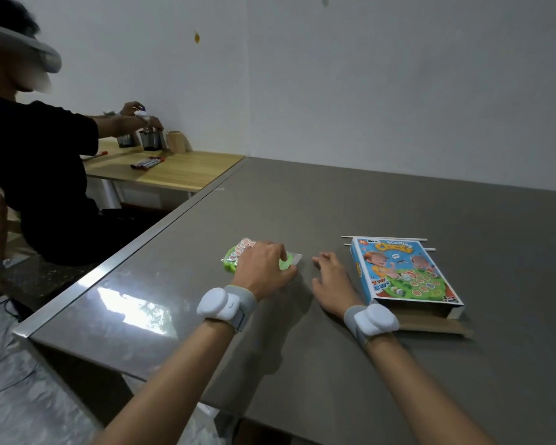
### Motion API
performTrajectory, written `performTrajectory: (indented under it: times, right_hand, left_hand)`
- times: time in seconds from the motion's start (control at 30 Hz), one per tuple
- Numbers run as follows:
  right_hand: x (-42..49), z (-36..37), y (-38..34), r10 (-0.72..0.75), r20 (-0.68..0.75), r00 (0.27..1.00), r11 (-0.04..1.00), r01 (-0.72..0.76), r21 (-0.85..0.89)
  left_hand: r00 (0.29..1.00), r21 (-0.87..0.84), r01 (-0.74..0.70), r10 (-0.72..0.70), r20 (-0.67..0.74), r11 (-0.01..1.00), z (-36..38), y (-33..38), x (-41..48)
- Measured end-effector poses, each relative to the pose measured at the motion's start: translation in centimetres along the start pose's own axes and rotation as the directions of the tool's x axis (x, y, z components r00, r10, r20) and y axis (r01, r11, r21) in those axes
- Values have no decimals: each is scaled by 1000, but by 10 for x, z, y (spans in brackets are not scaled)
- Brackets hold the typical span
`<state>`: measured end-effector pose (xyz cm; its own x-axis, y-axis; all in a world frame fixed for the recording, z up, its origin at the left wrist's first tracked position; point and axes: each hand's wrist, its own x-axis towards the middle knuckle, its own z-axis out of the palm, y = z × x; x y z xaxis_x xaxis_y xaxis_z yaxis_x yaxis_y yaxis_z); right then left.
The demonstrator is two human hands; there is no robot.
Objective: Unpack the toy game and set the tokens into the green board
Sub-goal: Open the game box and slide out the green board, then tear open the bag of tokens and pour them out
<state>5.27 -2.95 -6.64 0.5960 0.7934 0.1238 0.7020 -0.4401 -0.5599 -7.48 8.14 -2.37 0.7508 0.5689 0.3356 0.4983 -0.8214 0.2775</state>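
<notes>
A clear plastic bag [238,253] lies on the grey table [334,364]; the green board and a sheet of round tokens show through it. My left hand [264,268] rests on the bag, fingers pinching its right end near the green edge. My right hand [329,281] lies flat on the table just right of the bag, fingers spread, holding nothing. The blue game box [405,274] lies face up to the right of that hand, its near flap open. Both wrists carry white bands.
Two thin wooden sticks [385,239] lie behind the box. At the left another person [39,175] sits at a wooden desk [174,170] with cups and markers. The table's metal-edged left rim [126,255] runs diagonally beside the bag.
</notes>
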Motion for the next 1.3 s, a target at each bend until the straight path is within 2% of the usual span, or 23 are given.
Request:
performTrajectory:
  times: [0.2, 0.4, 0.47, 0.57, 0.7, 0.77, 0.93, 1.13, 1.3]
  right_hand:
    - [-6, 4, -1, 33, -67, 997, 999, -30, 37]
    - [-7, -1, -4, 89, -99, 991, 970, -64, 233]
    - [-5, -3, -7, 152, -110, 982, 925, -102, 367]
    - [-2, -9, -19, 300, -93, 949, 772, -184, 608]
    - [-2, -18, -42, 386, -98, 917, 680, -211, 702]
    - [-4, -26, -52, 397, -46, 917, 655, -248, 714]
    - [-10, -46, -73, 370, 65, 927, 684, -319, 656]
    - [-15, -53, -77, 321, 68, 945, 693, -283, 663]
    - [-21, -57, -72, 232, 47, 972, 719, -204, 665]
  left_hand:
    - [999, 64, 37, -39, 17, 997, 9, 7, -4]
    - [982, -89, 166, -173, -80, 982, -1, 8, -4]
    - [965, -191, 221, -243, -102, 956, -7, 6, -5]
    - [938, -336, 262, -321, -131, 905, -13, 2, -8]
    - [916, -481, 270, -376, -137, 834, -20, 3, -14]
    - [922, -524, 247, -364, -131, 815, -24, 4, -17]
    - [949, -551, 109, -252, -191, 827, -33, 7, -26]
    - [966, -516, -9, -126, -227, 856, -36, 10, -40]
    - [964, -581, 19, -169, -205, 813, -36, 11, -44]
